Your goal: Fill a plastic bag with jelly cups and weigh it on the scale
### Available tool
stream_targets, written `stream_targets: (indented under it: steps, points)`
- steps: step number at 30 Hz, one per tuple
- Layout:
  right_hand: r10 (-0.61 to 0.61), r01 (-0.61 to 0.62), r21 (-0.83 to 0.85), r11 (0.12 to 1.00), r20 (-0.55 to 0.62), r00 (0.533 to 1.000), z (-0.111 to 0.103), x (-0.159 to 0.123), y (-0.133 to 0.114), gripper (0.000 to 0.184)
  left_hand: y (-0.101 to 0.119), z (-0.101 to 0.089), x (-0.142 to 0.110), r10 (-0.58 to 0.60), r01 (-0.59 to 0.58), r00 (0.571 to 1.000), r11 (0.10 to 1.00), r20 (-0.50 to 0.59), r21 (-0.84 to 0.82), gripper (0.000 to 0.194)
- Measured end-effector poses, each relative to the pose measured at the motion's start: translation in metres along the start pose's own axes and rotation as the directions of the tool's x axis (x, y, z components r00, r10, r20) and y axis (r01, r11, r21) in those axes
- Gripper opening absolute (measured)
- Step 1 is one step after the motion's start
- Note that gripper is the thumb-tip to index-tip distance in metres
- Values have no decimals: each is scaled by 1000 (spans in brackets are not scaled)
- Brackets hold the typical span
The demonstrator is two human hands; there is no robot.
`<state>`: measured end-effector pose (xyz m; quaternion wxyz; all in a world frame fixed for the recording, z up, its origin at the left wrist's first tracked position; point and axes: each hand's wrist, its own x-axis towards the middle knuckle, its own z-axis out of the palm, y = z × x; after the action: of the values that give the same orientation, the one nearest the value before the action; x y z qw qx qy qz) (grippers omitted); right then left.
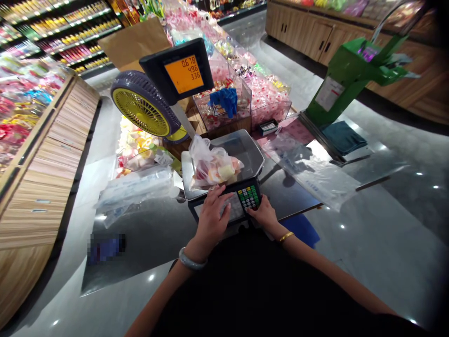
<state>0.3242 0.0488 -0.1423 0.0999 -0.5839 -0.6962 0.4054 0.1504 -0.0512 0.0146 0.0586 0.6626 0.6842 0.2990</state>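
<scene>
A clear plastic bag of sweets (212, 164) lies on the steel pan (245, 150) of a weighing scale. The scale's orange display (184, 74) stands above it on a post and shows numbers. My left hand (213, 216) rests flat on the scale's front panel, fingers stretched out toward the bag, with a pale bangle on the wrist. My right hand (264, 214) is at the green keypad (249, 196), fingers curled with a fingertip on the keys. It holds nothing that I can see. A gold bracelet sits on that wrist.
A yellow fan (144, 108) stands left of the display. Clear bins of wrapped sweets (242, 89) run behind the scale. Loose plastic bags (308, 168) lie right, more bags (136, 187) left. A green machine (351, 75) stands at the right. Shelves of goods line the left.
</scene>
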Motion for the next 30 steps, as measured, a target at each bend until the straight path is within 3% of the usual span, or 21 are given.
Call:
stream_targets:
  steps: [10,14,16,19,23,27,30]
  points:
    - [-3,2,70,998,15,1000,-4,1,-2,82,3,11,4,33,-33,999,999,18,-17,34]
    - [-74,42,283,958,103,992,-16,20,12,50,7,17,8,45,-44,997,999,70,-7,35]
    - [-81,47,338,940,88,993,-23,34,20,46,10,19,10,43,-43,995,999,94,-10,35]
    - [-46,29,297,954,50,998,-32,60,30,51,13,22,14,33,-30,993,999,110,-24,34]
    - [-34,44,182,982,-58,998,-48,98,30,32,17,24,18,2,2,994,999,109,-36,33]
    - [-113,128,79,989,-168,979,-64,135,15,44,21,27,18,-26,32,991,999,133,-38,34]
    - [-201,200,-23,980,-155,967,-64,154,7,45,24,30,17,-41,48,989,998,143,-43,35]
